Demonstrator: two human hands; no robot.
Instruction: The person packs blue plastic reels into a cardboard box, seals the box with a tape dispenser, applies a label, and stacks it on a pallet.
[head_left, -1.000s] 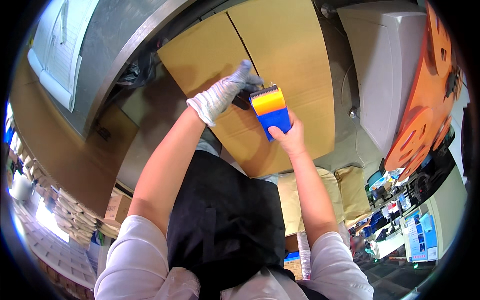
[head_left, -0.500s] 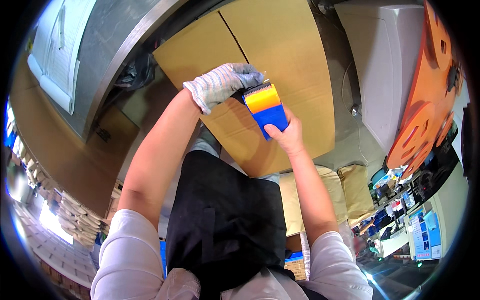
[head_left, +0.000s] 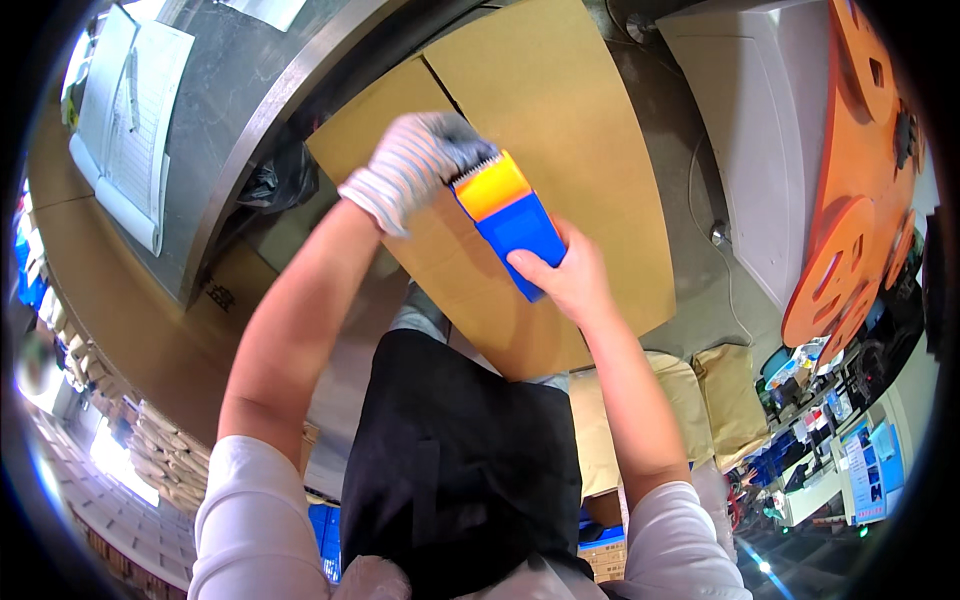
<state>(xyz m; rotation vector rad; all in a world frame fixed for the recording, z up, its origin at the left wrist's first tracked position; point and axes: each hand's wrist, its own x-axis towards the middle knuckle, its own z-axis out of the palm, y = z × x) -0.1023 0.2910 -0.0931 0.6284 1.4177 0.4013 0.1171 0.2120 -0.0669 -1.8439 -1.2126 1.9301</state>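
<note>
My bare right hand is wrapped round the blue body of a tape dispenser, its thumb lying across the near end. The dispenser has a yellow-orange front part and a dark toothed edge pointing up and left. My left hand, in a striped knit glove with grey fingertips, is closed at that toothed edge. Whatever its fingers pinch is too small to make out. Both hands are above a large brown cardboard box, whose top has a dark seam between its flaps.
A grey metal table with papers curves along the upper left. Beneath its edge lies a black plastic bag. A pale grey cabinet and orange cut-out panels stand at right. Brown paper sacks lie nearer me.
Both hands and the tape dispenser have moved slightly left and nearer me. The gloved fingers stay closed by the toothed edge, and the view has shifted a little.
</note>
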